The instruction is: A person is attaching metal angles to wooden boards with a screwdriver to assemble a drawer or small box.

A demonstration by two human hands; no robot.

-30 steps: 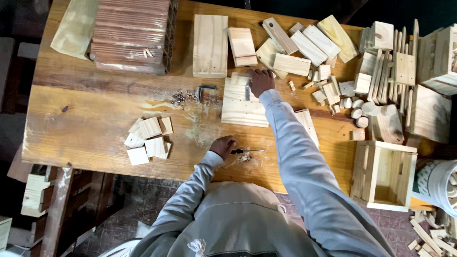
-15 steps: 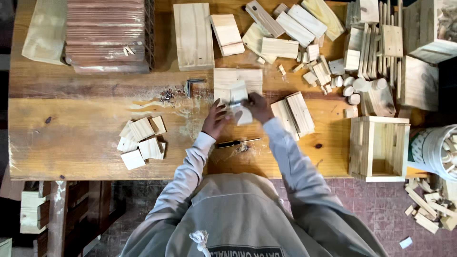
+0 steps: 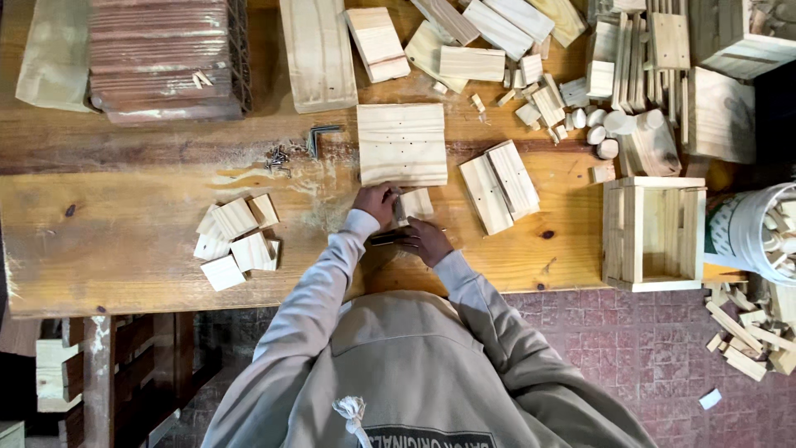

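My left hand (image 3: 377, 203) grips a small pale wooden block (image 3: 417, 202) on the workbench (image 3: 124, 249), just below a square board with small holes (image 3: 402, 143). My right hand (image 3: 424, 241) lies close under the block. Its fingers curl over the end of a thin dark tool (image 3: 386, 239) that lies flat on the bench. Both grey sleeves reach in from the bottom of the view.
Several small wooden squares (image 3: 236, 241) lie to the left, and loose screws (image 3: 278, 158) with a bent metal key (image 3: 319, 134) sit above them. Two short planks (image 3: 499, 187) are to the right, then an open wooden crate (image 3: 655, 232) and a white bucket (image 3: 746, 232). Stacked boards (image 3: 157, 58) fill the back.
My right hand has drawn back from the far boards to the near edge. My left hand has moved up onto the small block. The square board now lies free above both hands.
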